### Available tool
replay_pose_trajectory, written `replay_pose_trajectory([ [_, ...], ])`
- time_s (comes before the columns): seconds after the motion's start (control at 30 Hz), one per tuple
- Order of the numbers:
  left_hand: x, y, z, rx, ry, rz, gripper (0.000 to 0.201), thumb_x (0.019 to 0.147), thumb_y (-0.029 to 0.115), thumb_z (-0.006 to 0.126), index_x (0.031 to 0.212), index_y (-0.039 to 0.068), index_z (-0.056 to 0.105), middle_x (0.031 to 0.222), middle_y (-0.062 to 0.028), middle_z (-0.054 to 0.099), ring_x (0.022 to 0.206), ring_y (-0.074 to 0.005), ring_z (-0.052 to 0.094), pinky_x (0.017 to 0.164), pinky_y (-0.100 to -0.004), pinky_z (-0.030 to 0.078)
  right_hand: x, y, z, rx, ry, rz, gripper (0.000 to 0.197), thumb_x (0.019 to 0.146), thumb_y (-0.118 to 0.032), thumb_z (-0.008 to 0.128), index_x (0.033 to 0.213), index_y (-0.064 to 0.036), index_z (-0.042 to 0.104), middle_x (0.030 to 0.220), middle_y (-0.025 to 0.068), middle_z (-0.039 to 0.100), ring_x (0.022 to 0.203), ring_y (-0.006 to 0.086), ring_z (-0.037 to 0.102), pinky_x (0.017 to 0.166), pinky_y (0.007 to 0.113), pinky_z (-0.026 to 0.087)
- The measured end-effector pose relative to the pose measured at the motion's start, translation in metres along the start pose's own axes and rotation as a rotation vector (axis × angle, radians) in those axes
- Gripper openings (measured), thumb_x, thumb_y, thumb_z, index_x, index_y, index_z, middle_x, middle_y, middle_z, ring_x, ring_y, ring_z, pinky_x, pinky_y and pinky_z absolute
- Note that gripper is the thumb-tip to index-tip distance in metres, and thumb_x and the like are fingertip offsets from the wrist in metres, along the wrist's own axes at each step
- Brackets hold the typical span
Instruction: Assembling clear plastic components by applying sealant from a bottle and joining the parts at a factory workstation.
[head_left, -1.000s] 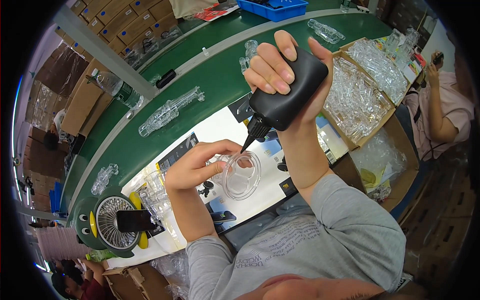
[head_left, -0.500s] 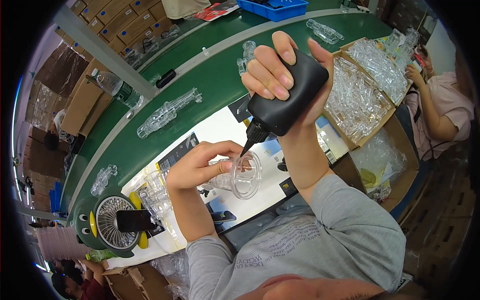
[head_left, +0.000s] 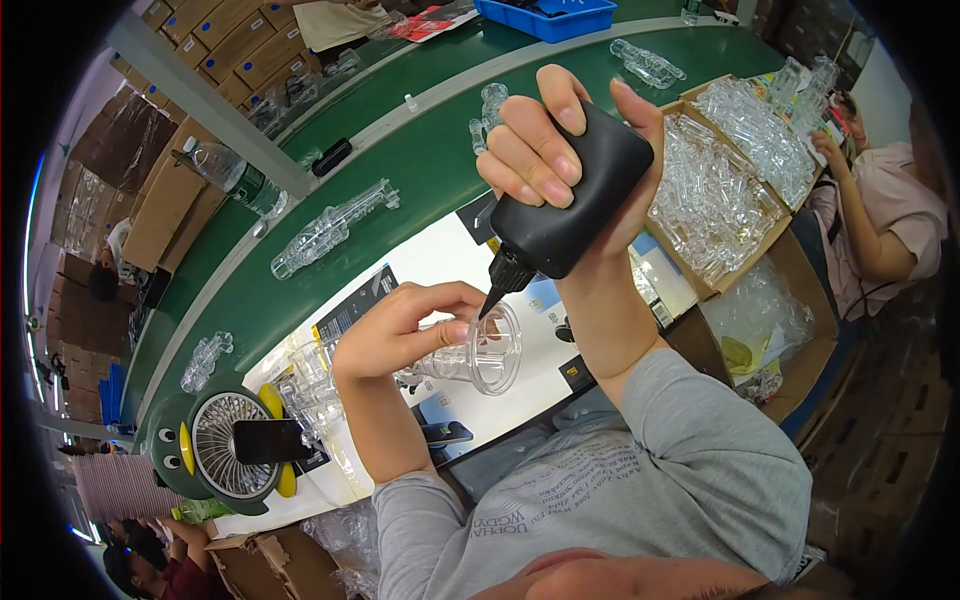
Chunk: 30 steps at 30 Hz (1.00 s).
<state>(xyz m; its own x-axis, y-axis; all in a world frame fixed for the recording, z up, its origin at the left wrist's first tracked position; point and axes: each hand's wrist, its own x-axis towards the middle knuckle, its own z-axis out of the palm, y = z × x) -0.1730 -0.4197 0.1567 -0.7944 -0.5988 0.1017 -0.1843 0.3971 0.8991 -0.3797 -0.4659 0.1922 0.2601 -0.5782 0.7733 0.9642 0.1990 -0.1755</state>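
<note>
My left hand [head_left: 405,332] is closed around the body of a clear, hollow part with a wide round rim [head_left: 493,386], which faces right. Gripped above it in my right hand [head_left: 535,155] is a black squeeze bottle [head_left: 582,205], tilted down to the left. The bottle's pointed nozzle [head_left: 493,298] is at the upper edge of the rim, by my left fingertips. I cannot tell if liquid is coming out. Under both hands lies a printed white sheet [head_left: 540,385]. Some of the clear part is hidden behind my left fingers.
Clear fittings [head_left: 335,228] lie spaced along the green belt [head_left: 420,180]. Boxes of clear parts [head_left: 712,200] stand at right, near another person [head_left: 885,210]. A penguin-shaped fan [head_left: 228,440] with a phone [head_left: 268,441] before it sits at left. A water bottle [head_left: 235,178] stands by a post.
The fittings on the green belt have shifted slightly left. My right hand and the black bottle have moved a little left and down. The clear part's rim has shifted slightly in my left hand.
</note>
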Motion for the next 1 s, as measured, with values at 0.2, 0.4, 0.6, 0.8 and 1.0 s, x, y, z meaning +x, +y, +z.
replay_pose_trajectory([
  [0.2,-0.001,0.002,0.000,-0.103,0.008,-0.033,0.031,0.088,0.025,0.059,0.102,-0.002,0.057,0.081,-0.0087,0.064,0.075,-0.0168,0.060,0.075,-0.0288,0.046,0.000,0.001,-0.002,0.038,0.050,-0.028,0.039,0.090,-0.042,0.033,0.076,-0.0073,0.041,0.058,0.0035,0.041,0.047,0.0126,0.040,0.050,0.026,0.036],
  [0.4,-0.001,0.005,-0.006,0.045,0.021,0.053,0.033,0.086,0.024,0.061,0.103,-0.003,0.056,0.093,-0.0109,0.064,0.088,-0.0191,0.061,0.082,-0.0313,0.047,0.001,-0.002,-0.004,-0.017,0.000,-0.041,0.031,0.090,-0.036,0.035,0.076,-0.0091,0.039,0.061,0.0019,0.041,0.051,0.0113,0.043,0.057,0.026,0.037],
  [0.6,-0.024,0.009,-0.017,-0.035,0.175,-0.022,0.035,0.083,0.021,0.063,0.106,-0.004,0.056,0.095,-0.0122,0.064,0.091,-0.0206,0.061,0.083,-0.0322,0.046,0.004,-0.002,-0.012,-0.148,0.095,-0.179,0.032,0.090,-0.037,0.033,0.077,-0.0088,0.040,0.062,0.0036,0.040,0.054,0.0133,0.042,0.057,0.027,0.036],
  [0.8,-0.071,0.014,-0.030,-0.126,0.540,-0.005,0.044,0.080,0.026,0.067,0.106,-0.008,0.055,0.096,-0.0153,0.064,0.090,-0.0206,0.061,0.083,-0.0319,0.047,0.014,0.025,-0.033,-0.765,0.409,-0.237,0.056,0.091,-0.061,0.033,0.086,-0.0066,0.044,0.067,0.0042,0.044,0.061,0.0135,0.045,0.062,0.027,0.041],
  [1.0,-0.086,0.017,-0.032,-0.132,0.673,0.073,0.048,0.076,0.028,0.069,0.105,-0.008,0.054,0.094,-0.0165,0.064,0.088,-0.0205,0.062,0.081,-0.0320,0.049,0.015,0.052,-0.052,-1.224,0.414,0.137,0.038,0.075,-0.017,0.074,0.099,-0.0103,0.045,0.083,0.0025,0.048,0.074,0.0103,0.051,0.074,0.024,0.042],
])
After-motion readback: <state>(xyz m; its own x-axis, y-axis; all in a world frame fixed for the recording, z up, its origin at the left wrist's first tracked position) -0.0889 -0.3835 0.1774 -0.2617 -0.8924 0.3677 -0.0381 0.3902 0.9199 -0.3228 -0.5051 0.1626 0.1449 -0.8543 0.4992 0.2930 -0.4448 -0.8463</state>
